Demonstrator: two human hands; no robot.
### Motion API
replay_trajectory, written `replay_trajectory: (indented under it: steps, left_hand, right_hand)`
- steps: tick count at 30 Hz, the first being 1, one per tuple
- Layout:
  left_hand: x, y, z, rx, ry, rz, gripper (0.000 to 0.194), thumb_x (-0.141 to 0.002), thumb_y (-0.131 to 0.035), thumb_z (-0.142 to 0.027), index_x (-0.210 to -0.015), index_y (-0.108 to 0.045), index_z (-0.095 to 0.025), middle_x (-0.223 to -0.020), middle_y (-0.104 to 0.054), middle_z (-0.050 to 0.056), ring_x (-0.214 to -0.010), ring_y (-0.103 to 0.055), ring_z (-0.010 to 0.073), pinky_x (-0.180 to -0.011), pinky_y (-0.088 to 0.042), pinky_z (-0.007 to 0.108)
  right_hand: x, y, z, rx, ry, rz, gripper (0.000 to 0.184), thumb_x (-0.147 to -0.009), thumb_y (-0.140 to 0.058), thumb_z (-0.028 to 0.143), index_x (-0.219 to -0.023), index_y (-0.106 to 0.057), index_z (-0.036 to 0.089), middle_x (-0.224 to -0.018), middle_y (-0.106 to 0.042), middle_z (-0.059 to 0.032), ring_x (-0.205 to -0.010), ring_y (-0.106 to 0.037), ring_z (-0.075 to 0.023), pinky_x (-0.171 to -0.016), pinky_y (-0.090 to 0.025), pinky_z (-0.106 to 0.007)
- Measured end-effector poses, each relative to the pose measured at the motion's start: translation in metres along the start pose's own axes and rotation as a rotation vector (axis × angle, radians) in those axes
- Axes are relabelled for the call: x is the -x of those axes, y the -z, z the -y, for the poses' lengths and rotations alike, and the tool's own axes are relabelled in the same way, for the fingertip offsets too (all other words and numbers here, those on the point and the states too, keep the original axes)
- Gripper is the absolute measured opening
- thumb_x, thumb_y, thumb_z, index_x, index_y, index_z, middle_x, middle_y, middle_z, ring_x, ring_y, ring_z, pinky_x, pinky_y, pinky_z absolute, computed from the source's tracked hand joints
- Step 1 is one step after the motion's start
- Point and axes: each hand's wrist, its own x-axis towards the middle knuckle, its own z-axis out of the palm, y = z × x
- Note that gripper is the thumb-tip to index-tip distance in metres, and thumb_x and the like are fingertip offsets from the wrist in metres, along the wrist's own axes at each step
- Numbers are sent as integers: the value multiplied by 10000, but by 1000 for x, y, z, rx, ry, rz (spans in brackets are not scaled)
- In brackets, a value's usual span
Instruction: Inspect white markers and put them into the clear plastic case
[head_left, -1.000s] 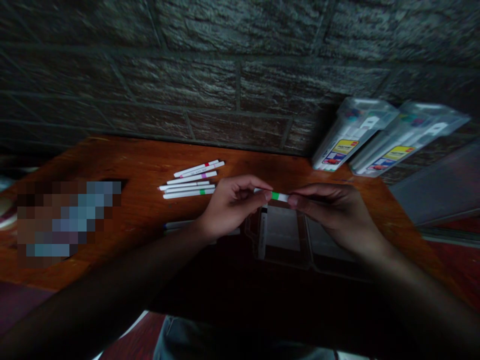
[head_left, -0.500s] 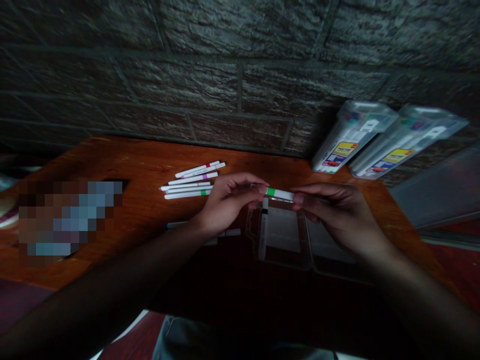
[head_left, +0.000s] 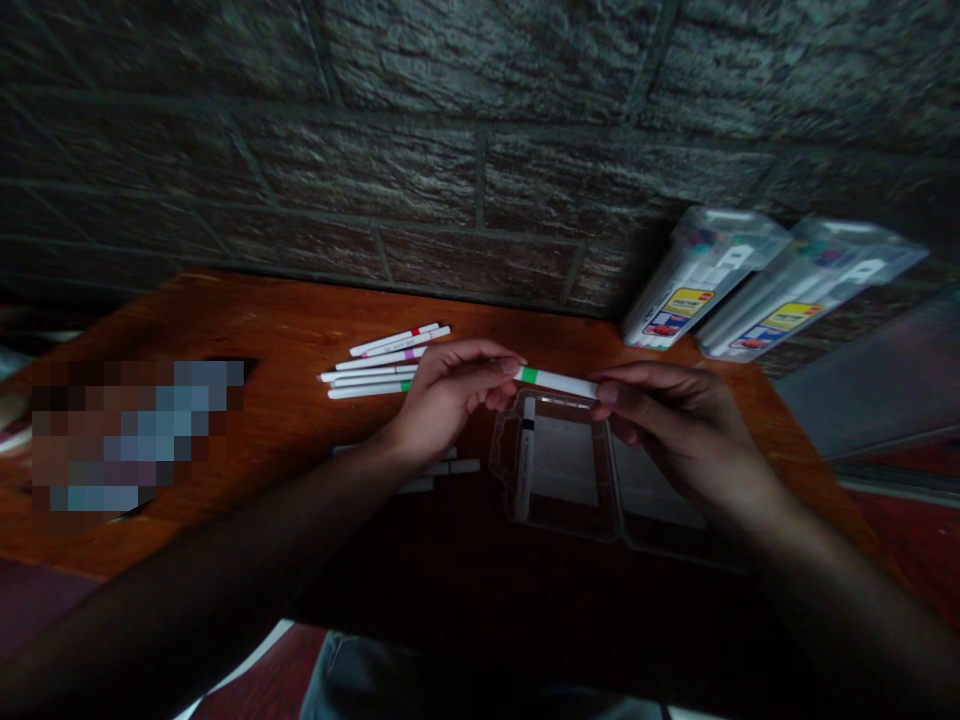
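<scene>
A white marker with a green band is held level between my two hands. My left hand pinches its green-banded end, and my right hand grips the other end between thumb and fingers. Below the marker lies an open clear plastic case, with one black-banded white marker along its left side. My right hand covers part of the case. Left of my left hand rests a group of white markers with red, pink, purple and green bands. More markers lie partly hidden under my left forearm.
Two clear cases filled with markers stand at the back right against the brick wall. A blurred-out object lies on the left of the wooden table.
Both hands have shifted slightly, the right one a little to the right and the left one to the left, so more of the green-banded marker shows between them.
</scene>
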Motion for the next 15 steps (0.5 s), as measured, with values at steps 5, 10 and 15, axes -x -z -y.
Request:
replay_trajectory:
  steps: [5, 10, 15]
  left_hand:
    - [-2, 2, -1, 21, 4, -29, 51, -776, -820, -200, -798, -818, -153, -676, -684, 17, -583, -589, 92, -567, -463, 223]
    - [-4, 1, -1, 85, 19, -81, 57, -734, -835, -176, -777, -811, -147, -695, -700, 21, -593, -602, 95, -551, -472, 217]
    - [-5, 2, -2, 100, 37, -103, 75, -726, -842, -175, -782, -809, -138, -683, -700, 24, -592, -602, 97, -548, -485, 220]
  right_hand:
    - [0, 0, 3, -52, -6, -22, 105, -802, -916, 313, -892, -889, 266, -698, -787, -27, -501, -545, -70, -445, -420, -176]
    - [-1, -3, 7, -111, -14, -36, 121, -792, -917, 298, -904, -888, 263, -682, -781, -21, -496, -534, -67, -443, -417, -173]
    - [1, -4, 10, -149, -33, -33, 132, -818, -886, 271, -948, -886, 249, -705, -797, -36, -494, -555, -65, -445, -438, -159]
